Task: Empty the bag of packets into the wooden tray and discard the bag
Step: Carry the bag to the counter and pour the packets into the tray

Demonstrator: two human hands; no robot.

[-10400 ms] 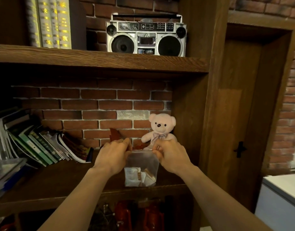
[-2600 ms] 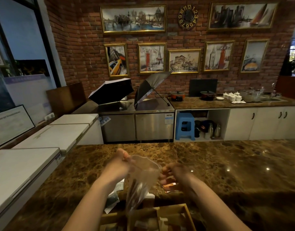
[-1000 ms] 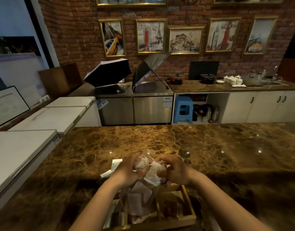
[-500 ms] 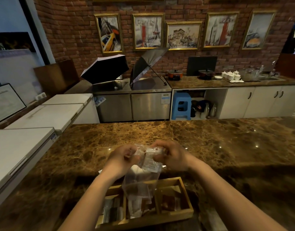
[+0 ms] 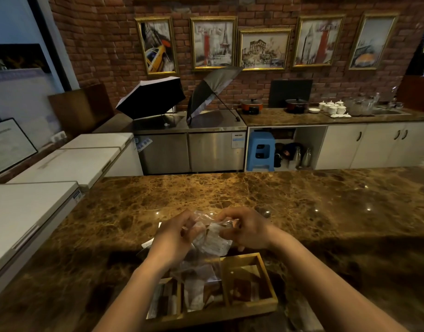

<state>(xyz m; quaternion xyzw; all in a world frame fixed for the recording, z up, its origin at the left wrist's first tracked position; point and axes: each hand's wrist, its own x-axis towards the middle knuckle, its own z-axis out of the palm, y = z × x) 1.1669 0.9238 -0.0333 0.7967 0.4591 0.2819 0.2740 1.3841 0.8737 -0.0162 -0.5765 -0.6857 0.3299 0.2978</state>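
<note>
In the head view, a clear, crumpled plastic bag (image 5: 207, 238) is being held above a brown marble countertop (image 5: 302, 212), pinched at its upper end between both hands. The left hand (image 5: 175, 238) is being kept at about 9 o'clock of the bag, its fingers curled and closed onto the film. The right hand (image 5: 248, 230) is being kept at about 3 o'clock of the bag, its fingers bent inward and gripping the same bunched top edge. The bag is being hung mouth-down, and its lower part is being draped into the divided wooden tray (image 5: 266, 305), which is being seen at 6 o'clock of the hands, resting on the countertop. Small white and brown paper packets (image 5: 213, 243) are being seen inside the bag near the fingers, and more are being seen lying in the tray's left and middle compartments; whether any are falling cannot be told. A dark brown packet is being seen in the right compartment. A few pale packets are being glimpsed on the countertop at 9 o'clock of the left wrist, just beside the tray. At 12 o'clock, well apart, two open black umbrellas (image 5: 153, 97) are being rested on a steel cabinet below framed pictures on a red brick wall (image 5: 105, 39).
</note>
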